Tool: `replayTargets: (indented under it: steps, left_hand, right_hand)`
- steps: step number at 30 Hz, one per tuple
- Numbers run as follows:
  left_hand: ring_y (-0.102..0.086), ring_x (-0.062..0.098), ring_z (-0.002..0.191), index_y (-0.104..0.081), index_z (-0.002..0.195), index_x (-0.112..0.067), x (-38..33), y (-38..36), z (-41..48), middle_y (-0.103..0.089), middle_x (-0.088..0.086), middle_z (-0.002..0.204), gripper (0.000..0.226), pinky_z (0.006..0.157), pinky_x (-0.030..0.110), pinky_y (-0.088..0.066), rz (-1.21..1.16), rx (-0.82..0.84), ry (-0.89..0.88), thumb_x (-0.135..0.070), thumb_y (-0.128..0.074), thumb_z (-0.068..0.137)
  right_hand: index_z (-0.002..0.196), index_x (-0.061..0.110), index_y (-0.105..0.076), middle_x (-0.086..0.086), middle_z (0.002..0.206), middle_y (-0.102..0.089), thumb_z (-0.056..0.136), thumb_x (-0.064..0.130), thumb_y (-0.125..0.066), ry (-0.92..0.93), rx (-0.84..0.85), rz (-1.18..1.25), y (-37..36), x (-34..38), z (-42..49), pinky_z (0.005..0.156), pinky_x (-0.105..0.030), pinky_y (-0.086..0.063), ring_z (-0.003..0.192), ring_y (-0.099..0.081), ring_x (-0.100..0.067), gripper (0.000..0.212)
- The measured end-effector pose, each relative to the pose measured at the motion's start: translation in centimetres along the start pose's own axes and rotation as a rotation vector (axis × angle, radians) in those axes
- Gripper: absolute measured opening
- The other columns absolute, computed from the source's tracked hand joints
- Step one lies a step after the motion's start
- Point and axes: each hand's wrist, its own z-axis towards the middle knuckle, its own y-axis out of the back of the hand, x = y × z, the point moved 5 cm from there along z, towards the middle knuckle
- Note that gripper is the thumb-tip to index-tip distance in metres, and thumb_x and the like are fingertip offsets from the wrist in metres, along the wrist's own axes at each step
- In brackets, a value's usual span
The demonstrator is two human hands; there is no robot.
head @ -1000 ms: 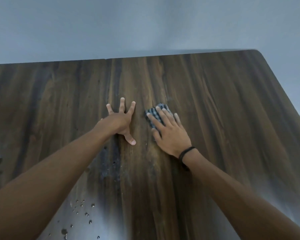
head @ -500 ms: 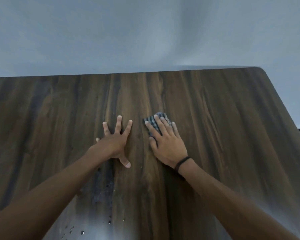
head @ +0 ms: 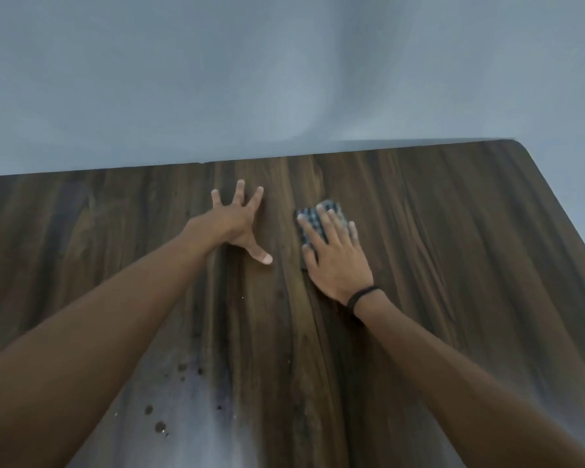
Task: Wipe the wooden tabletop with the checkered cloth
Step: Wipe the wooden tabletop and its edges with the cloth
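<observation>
Here the checkered cloth [head: 335, 208] lies folded small on the wooden worktop [head: 453, 265], toward the far edge and a little right of the middle. It is pinned flat under the right hand [head: 338, 261], whose fingers lie straight and slightly spread across it, pressing rather than gripping. The left hand [head: 235, 224] is near it but not touching, palm down on bare wood, fingers splayed wide and holding nothing. The cloth looks soft, thin and light, so it would likely bunch or slip out if pushed by one corner; a flat palm over its middle seems the best hold. The wood is dark and smooth-looking, with a pale sheen near the front where small dark spots [head: 159, 425] sit, perhaps droplets. A plain grey-blue wall [head: 284, 79] rises behind the far edge, and the worktop's far right corner is rounded
</observation>
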Motion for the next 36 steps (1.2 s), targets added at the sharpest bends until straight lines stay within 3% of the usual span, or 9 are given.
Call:
replayTargets:
  steps: [2, 6, 10, 14, 18, 21, 25, 29, 36]
  left_hand:
    - [0.030, 0.048, 0.139, 0.033, 0.145, -0.036, 0.2, -1.1, 0.3, 0.044, -0.001, 0.151, 0.153, 0.113, 0.070, -0.008, -0.005, 0.020, 0.000, -0.062, -0.086, 0.053]
    - [0.030, 0.047, 0.140, 0.034, 0.145, -0.037, 0.0, -1.7, 0.7, 0.047, -0.003, 0.149, 0.153, 0.109, 0.072, -0.012, -0.020, 0.018, 0.006, -0.055, -0.089, 0.056]
    - [0.029, 0.048, 0.140, 0.035, 0.145, -0.036, 0.0, -1.6, 0.9, 0.047, -0.003, 0.149, 0.154, 0.108, 0.073, -0.015, -0.001, 0.016, 0.023, -0.056, -0.089, 0.055]
    - [0.030, 0.048, 0.139, 0.035, 0.145, -0.035, -0.1, -1.5, 0.8, 0.049, -0.002, 0.148, 0.153, 0.109, 0.072, -0.014, -0.006, 0.034, 0.009, -0.054, -0.089, 0.057]
    - [0.031, 0.049, 0.139, 0.036, 0.145, -0.035, 0.0, -1.5, 1.0, 0.050, -0.002, 0.147, 0.154, 0.108, 0.073, -0.014, -0.004, 0.029, 0.017, -0.054, -0.089, 0.057]
    - [0.033, 0.048, 0.137, 0.037, 0.143, -0.036, 0.0, -1.6, 1.4, 0.052, -0.002, 0.145, 0.155, 0.108, 0.073, -0.014, -0.016, 0.042, 0.021, -0.052, -0.090, 0.056]
    - [0.032, 0.049, 0.138, 0.037, 0.144, -0.036, 0.1, -1.7, 1.6, 0.051, -0.003, 0.146, 0.157, 0.108, 0.073, -0.015, -0.012, 0.034, 0.033, -0.053, -0.091, 0.054]
    - [0.033, 0.048, 0.138, 0.036, 0.144, -0.036, 0.0, -1.6, 1.5, 0.051, -0.003, 0.146, 0.155, 0.109, 0.073, -0.013, -0.022, 0.039, 0.019, -0.052, -0.090, 0.055]
    - [0.033, 0.048, 0.138, 0.036, 0.144, -0.035, -0.1, -1.5, 1.2, 0.052, -0.003, 0.145, 0.156, 0.109, 0.074, -0.014, -0.031, 0.042, 0.020, -0.050, -0.091, 0.055]
  right_hand:
    - [0.160, 0.042, -0.007, 0.002, 0.170, -0.003, 0.106, 0.045, -0.023, 0.081, 0.044, -0.014, 0.5, -0.8, 0.4, 0.123, -0.047, 0.007, 0.156, 0.002, -0.019, 0.056]
    - [0.161, 0.037, -0.010, -0.004, 0.170, -0.004, 0.106, 0.041, -0.026, -0.156, -0.011, 0.038, 1.6, -2.5, 4.2, 0.124, -0.052, 0.006, 0.156, 0.000, -0.024, 0.057]
    - [0.160, 0.042, -0.009, 0.001, 0.170, -0.005, 0.105, 0.044, -0.024, 0.134, 0.045, -0.043, 0.6, -0.5, 4.2, 0.123, -0.048, 0.007, 0.156, -0.001, -0.020, 0.057]
    - [0.161, 0.038, -0.010, -0.001, 0.171, -0.001, 0.106, 0.040, -0.026, -0.168, 0.022, 0.063, 2.0, -3.4, 9.9, 0.125, -0.051, 0.005, 0.156, 0.002, -0.022, 0.057]
    - [0.161, 0.039, -0.011, 0.001, 0.170, -0.002, 0.106, 0.041, -0.026, 0.008, 0.026, -0.005, 1.5, -2.1, 10.7, 0.124, -0.050, 0.005, 0.156, 0.000, -0.021, 0.057]
    - [0.162, 0.037, -0.008, -0.002, 0.170, 0.002, 0.106, 0.042, -0.024, -0.174, 0.021, 0.045, 2.0, -2.7, 13.0, 0.124, -0.051, 0.007, 0.156, 0.004, -0.024, 0.058]
    - [0.161, 0.039, -0.010, 0.002, 0.170, -0.001, 0.106, 0.042, -0.026, 0.067, 0.056, 0.001, 0.7, 0.8, 13.0, 0.123, -0.049, 0.007, 0.156, 0.002, -0.020, 0.058]
    - [0.162, 0.036, -0.010, -0.002, 0.170, 0.000, 0.106, 0.041, -0.026, -0.127, 0.003, 0.043, 0.9, 0.0, 14.1, 0.123, -0.050, 0.007, 0.157, 0.003, -0.023, 0.058]
    - [0.162, 0.036, -0.008, -0.001, 0.170, 0.001, 0.106, 0.041, -0.026, -0.036, 0.030, 0.029, 0.7, 1.0, 14.2, 0.123, -0.050, 0.007, 0.156, 0.004, -0.022, 0.058]
